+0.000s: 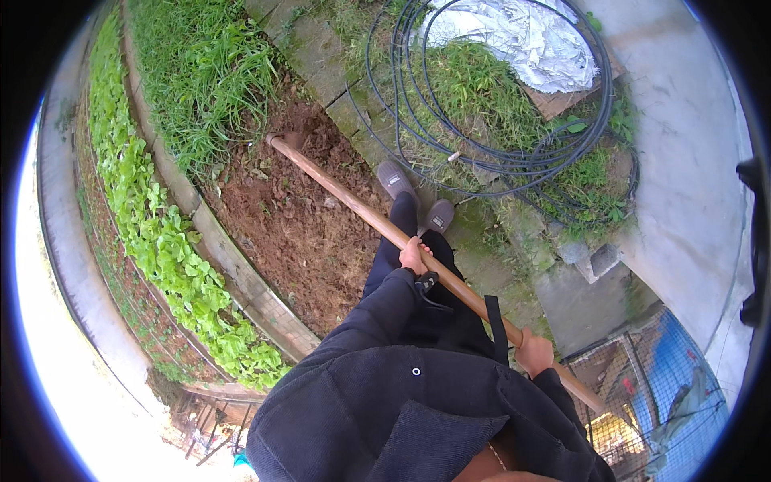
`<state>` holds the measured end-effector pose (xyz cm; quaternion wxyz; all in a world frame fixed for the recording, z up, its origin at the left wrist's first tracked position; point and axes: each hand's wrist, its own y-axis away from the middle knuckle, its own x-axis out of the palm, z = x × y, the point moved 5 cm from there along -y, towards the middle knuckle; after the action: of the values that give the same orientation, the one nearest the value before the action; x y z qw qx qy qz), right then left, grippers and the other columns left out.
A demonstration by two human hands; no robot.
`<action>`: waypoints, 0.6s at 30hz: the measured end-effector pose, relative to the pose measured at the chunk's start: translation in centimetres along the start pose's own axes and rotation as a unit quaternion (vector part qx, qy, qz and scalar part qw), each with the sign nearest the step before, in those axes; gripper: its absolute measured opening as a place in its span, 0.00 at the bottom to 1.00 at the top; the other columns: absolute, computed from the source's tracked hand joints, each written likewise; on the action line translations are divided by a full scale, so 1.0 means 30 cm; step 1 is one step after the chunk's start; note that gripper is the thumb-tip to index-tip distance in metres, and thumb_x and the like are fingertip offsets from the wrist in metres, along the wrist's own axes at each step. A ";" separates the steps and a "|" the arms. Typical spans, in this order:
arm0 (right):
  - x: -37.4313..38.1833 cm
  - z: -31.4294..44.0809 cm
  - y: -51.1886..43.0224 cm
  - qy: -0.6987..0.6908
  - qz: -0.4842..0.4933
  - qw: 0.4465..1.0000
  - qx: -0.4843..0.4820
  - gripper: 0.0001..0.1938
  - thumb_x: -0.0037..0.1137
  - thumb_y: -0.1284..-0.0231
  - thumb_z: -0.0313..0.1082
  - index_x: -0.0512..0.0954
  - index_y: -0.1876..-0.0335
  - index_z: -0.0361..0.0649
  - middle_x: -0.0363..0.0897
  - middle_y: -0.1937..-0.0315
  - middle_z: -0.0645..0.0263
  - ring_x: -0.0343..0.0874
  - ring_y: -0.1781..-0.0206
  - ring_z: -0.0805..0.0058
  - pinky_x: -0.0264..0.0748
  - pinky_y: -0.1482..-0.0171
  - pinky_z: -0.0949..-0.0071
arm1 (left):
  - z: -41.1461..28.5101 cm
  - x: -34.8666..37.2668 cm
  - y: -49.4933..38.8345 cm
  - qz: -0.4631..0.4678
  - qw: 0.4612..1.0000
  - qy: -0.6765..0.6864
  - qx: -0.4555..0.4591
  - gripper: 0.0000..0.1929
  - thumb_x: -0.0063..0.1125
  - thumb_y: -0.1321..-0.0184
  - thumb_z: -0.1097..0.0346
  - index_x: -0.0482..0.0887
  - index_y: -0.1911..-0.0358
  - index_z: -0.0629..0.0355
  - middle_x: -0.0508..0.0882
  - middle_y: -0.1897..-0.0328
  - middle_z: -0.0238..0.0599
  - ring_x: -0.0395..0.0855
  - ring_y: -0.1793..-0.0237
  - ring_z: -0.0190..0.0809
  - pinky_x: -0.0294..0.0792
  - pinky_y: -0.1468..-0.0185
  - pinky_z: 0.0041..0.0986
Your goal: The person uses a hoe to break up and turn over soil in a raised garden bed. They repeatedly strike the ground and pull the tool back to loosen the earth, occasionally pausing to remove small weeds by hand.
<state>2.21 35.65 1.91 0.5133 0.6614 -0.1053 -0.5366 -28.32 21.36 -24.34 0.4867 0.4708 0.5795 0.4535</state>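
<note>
A long wooden-handled hoe (355, 202) slants across my front, from the soil at upper left down past my right side. My left hand (414, 256) grips the handle about midway, over my legs. Closer to the butt end, my right hand (535, 354) is closed around the same handle beside my hip. The hoe's head (293, 140) rests at the loosened brown soil (289, 223), its blade mostly hidden. Dense green grassy plants (211, 84) grow right beside that end. My grey shoes (394, 179) stand on the mossy paving at the soil's edge.
A coil of black hose (524, 175) lies on weeds at right, near a white woven sheet (518, 42) and a hollow concrete block (602, 262). A low concrete curb (241, 271) separates the soil from a lettuce row (162, 235). Wire mesh (656, 385) stands behind my right side.
</note>
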 end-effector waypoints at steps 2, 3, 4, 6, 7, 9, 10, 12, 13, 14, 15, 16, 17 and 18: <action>0.032 0.004 -0.042 -0.005 0.020 1.000 0.001 0.12 0.58 0.51 0.36 0.74 0.61 0.44 0.81 0.78 0.51 0.82 0.72 0.46 0.78 0.68 0.50 | -0.046 0.018 -0.001 -0.022 0.999 -0.022 -0.006 0.07 0.60 0.47 0.67 0.73 0.73 0.57 0.74 0.77 0.36 0.74 0.80 0.39 0.74 0.72 0.35; 0.032 0.017 -0.064 -0.010 -0.001 1.000 -0.014 0.12 0.58 0.51 0.36 0.74 0.61 0.44 0.81 0.77 0.51 0.82 0.72 0.46 0.78 0.68 0.50 | -0.084 0.034 0.002 -0.014 0.999 -0.034 0.022 0.07 0.59 0.47 0.67 0.73 0.73 0.57 0.74 0.77 0.37 0.74 0.80 0.39 0.73 0.72 0.34; 0.036 0.033 -0.095 -0.012 -0.001 1.000 -0.018 0.12 0.58 0.51 0.36 0.74 0.60 0.44 0.81 0.77 0.51 0.82 0.72 0.46 0.78 0.67 0.50 | -0.126 0.045 0.009 -0.014 0.999 -0.039 0.031 0.07 0.59 0.47 0.68 0.73 0.73 0.57 0.74 0.77 0.37 0.74 0.80 0.39 0.73 0.72 0.34; 0.034 0.089 -0.155 -0.027 -0.008 0.999 -0.032 0.13 0.58 0.50 0.37 0.73 0.60 0.44 0.81 0.77 0.51 0.82 0.72 0.46 0.78 0.67 0.50 | -0.235 0.057 0.036 0.003 0.998 -0.002 0.064 0.06 0.58 0.48 0.69 0.73 0.73 0.58 0.74 0.78 0.37 0.74 0.80 0.39 0.72 0.73 0.33; 0.033 0.132 -0.193 -0.039 -0.015 0.998 -0.037 0.13 0.58 0.50 0.37 0.73 0.60 0.44 0.81 0.77 0.51 0.82 0.72 0.45 0.78 0.67 0.49 | -0.310 0.063 0.052 0.013 0.996 0.009 0.091 0.06 0.57 0.48 0.69 0.73 0.72 0.59 0.74 0.77 0.37 0.74 0.79 0.39 0.71 0.73 0.34; 0.023 0.227 -0.264 -0.074 -0.026 0.996 -0.048 0.13 0.58 0.47 0.38 0.73 0.59 0.44 0.81 0.76 0.49 0.82 0.70 0.44 0.77 0.66 0.48 | -0.497 0.068 0.090 0.038 0.987 0.027 0.154 0.07 0.57 0.48 0.69 0.71 0.71 0.59 0.72 0.78 0.37 0.73 0.80 0.39 0.72 0.73 0.34; 0.017 0.297 -0.296 -0.111 -0.050 0.990 -0.075 0.12 0.57 0.45 0.39 0.72 0.59 0.43 0.81 0.75 0.47 0.82 0.69 0.44 0.76 0.65 0.48 | -0.600 0.068 0.110 0.044 0.980 0.017 0.193 0.07 0.56 0.47 0.69 0.70 0.72 0.59 0.72 0.79 0.37 0.72 0.80 0.38 0.71 0.73 0.34; 0.015 0.410 -0.361 -0.159 -0.032 0.982 -0.096 0.11 0.55 0.42 0.40 0.72 0.59 0.43 0.81 0.73 0.45 0.81 0.68 0.42 0.76 0.65 0.47 | -0.790 0.077 0.135 0.041 0.976 -0.009 0.214 0.06 0.56 0.45 0.68 0.72 0.71 0.59 0.74 0.78 0.36 0.73 0.79 0.37 0.72 0.72 0.32; 0.007 0.462 -0.386 -0.177 -0.024 0.977 -0.120 0.10 0.54 0.40 0.40 0.72 0.60 0.43 0.81 0.72 0.44 0.81 0.67 0.42 0.75 0.64 0.47 | -0.865 0.083 0.145 0.006 0.969 -0.009 0.248 0.05 0.57 0.46 0.69 0.74 0.73 0.61 0.75 0.79 0.38 0.75 0.80 0.38 0.72 0.76 0.31; -0.004 0.495 -0.416 -0.172 -0.024 0.979 -0.107 0.11 0.53 0.39 0.40 0.72 0.59 0.42 0.80 0.72 0.43 0.81 0.66 0.41 0.75 0.64 0.47 | -0.913 0.101 0.148 0.000 0.969 -0.022 0.245 0.05 0.57 0.46 0.69 0.75 0.72 0.61 0.76 0.78 0.38 0.75 0.80 0.38 0.72 0.75 0.31; -0.014 0.511 -0.426 -0.154 -0.014 0.983 -0.096 0.11 0.53 0.38 0.40 0.72 0.59 0.42 0.80 0.71 0.42 0.81 0.66 0.41 0.74 0.64 0.47 | -0.933 0.126 0.145 -0.009 0.966 -0.021 0.258 0.06 0.57 0.47 0.69 0.75 0.74 0.61 0.75 0.80 0.38 0.75 0.81 0.38 0.72 0.76 0.31; -0.037 0.518 -0.416 -0.152 -0.034 0.981 -0.111 0.11 0.52 0.37 0.40 0.71 0.59 0.41 0.80 0.71 0.41 0.81 0.65 0.40 0.74 0.64 0.46 | -0.909 0.157 0.135 0.021 0.969 -0.022 0.246 0.06 0.57 0.47 0.69 0.74 0.75 0.61 0.75 0.81 0.37 0.74 0.82 0.38 0.71 0.77 0.31; -0.043 0.500 -0.404 -0.151 -0.002 0.985 -0.082 0.11 0.52 0.37 0.40 0.71 0.58 0.40 0.79 0.71 0.42 0.80 0.65 0.40 0.74 0.64 0.47 | -0.877 0.184 0.120 0.033 0.966 -0.015 0.254 0.06 0.58 0.48 0.69 0.74 0.76 0.61 0.74 0.81 0.36 0.74 0.84 0.39 0.71 0.77 0.31; -0.061 0.468 -0.372 -0.166 0.000 0.983 -0.078 0.12 0.52 0.38 0.40 0.71 0.58 0.40 0.79 0.72 0.42 0.80 0.65 0.40 0.74 0.64 0.47 | -0.800 0.198 0.103 0.020 0.962 -0.034 0.270 0.06 0.58 0.48 0.69 0.75 0.76 0.62 0.75 0.82 0.37 0.74 0.85 0.39 0.71 0.77 0.31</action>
<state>-14.60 33.98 -4.38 0.5388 0.5214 -0.1466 -0.6453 -52.26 26.05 -19.34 0.3512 0.6116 0.6540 0.2736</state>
